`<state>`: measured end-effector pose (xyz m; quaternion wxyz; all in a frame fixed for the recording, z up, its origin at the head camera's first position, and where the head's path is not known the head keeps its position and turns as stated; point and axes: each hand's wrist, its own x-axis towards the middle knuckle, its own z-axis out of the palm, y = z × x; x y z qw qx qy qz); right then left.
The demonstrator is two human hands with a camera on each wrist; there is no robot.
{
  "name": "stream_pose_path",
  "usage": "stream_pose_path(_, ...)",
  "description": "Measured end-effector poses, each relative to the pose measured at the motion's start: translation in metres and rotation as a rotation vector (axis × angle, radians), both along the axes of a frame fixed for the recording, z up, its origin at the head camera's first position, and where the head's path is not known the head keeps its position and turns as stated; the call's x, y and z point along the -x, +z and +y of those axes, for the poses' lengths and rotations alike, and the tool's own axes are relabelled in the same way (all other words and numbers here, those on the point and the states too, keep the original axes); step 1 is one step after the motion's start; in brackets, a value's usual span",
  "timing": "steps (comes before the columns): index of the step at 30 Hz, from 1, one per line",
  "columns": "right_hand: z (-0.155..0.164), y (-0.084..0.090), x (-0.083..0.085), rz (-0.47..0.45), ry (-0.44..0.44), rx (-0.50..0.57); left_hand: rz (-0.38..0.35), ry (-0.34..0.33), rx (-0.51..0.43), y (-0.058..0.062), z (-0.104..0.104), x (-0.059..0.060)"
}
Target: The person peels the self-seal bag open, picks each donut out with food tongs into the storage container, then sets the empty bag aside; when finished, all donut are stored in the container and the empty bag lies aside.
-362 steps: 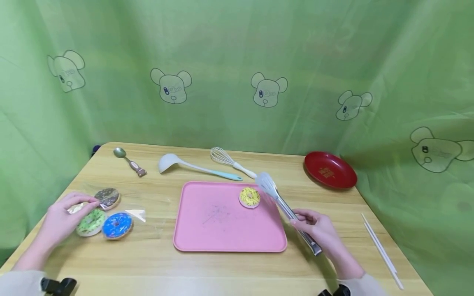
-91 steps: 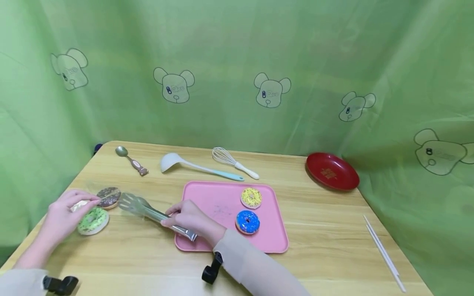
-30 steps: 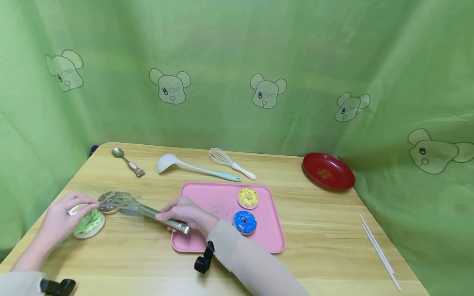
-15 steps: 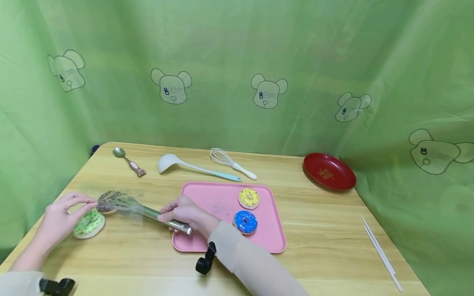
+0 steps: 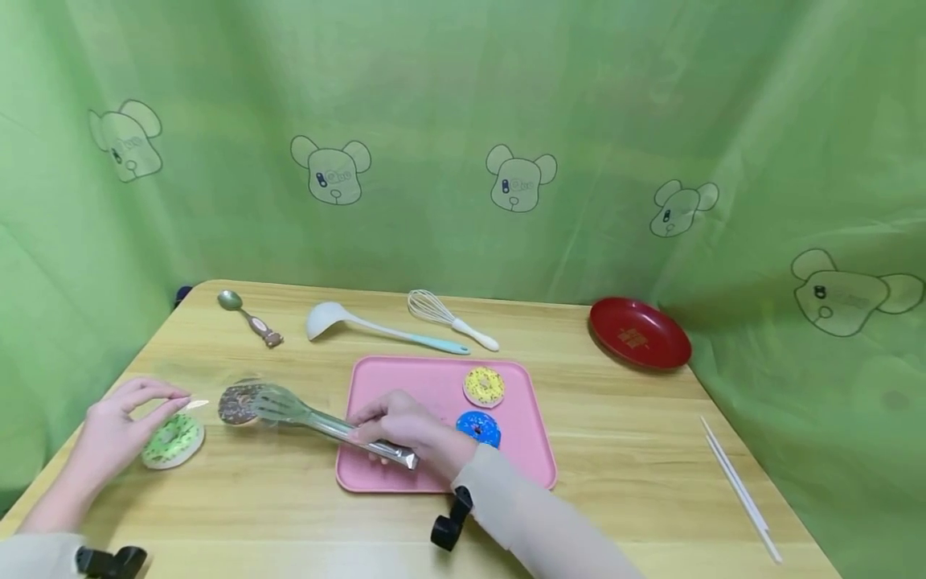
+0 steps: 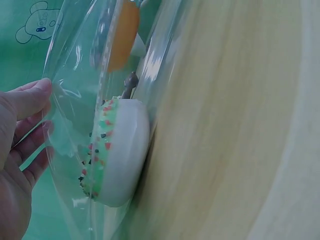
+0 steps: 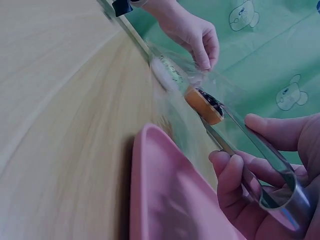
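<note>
My right hand (image 5: 405,428) grips the handle of metal tongs (image 5: 318,421), seen close in the right wrist view as tongs (image 7: 250,150) in my right hand (image 7: 260,195). The tong tips clamp a chocolate donut (image 5: 237,403) just above the table, also visible as the chocolate donut (image 7: 205,106). My left hand (image 5: 119,430) pinches the edge of a clear plastic bag (image 5: 190,402) that holds a green donut (image 5: 172,440). The green donut (image 6: 117,160) lies inside the clear bag (image 6: 75,90). A pink tray (image 5: 405,378) carries a yellow donut (image 5: 485,386) and a blue donut (image 5: 479,426).
Along the back of the wooden table lie a spoon (image 5: 249,315), a white ladle (image 5: 362,323) and a whisk (image 5: 448,318). A red plate (image 5: 640,334) sits at the back right, white chopsticks (image 5: 738,482) near the right edge. Green curtain surrounds the table.
The tongs have drawn the chocolate donut to the right, out of the bag and away from my left hand. My right hand has shifted right over the tray's front.
</note>
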<state>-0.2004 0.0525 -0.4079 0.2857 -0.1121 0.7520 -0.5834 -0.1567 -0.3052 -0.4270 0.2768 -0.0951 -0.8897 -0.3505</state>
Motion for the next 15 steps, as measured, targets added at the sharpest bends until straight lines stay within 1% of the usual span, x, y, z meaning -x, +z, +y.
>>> stream_pose_path(3,0.015,0.004,-0.005,0.002,-0.004,-0.026,-0.001,-0.001,-0.004,0.001,0.000,0.000)
stream_pose_path(6,0.032,0.008,-0.009,-0.003,0.009,-0.050,-0.001,-0.005,-0.007,0.001,0.001,0.000)
stream_pose_path(10,0.055,0.013,-0.014,0.010,0.006,-0.050,0.010,-0.008,-0.007,0.001,0.001,0.001)
stream_pose_path(15,0.081,0.016,-0.017,0.040,-0.024,-0.051,0.007,-0.004,-0.012,0.001,0.001,0.000)
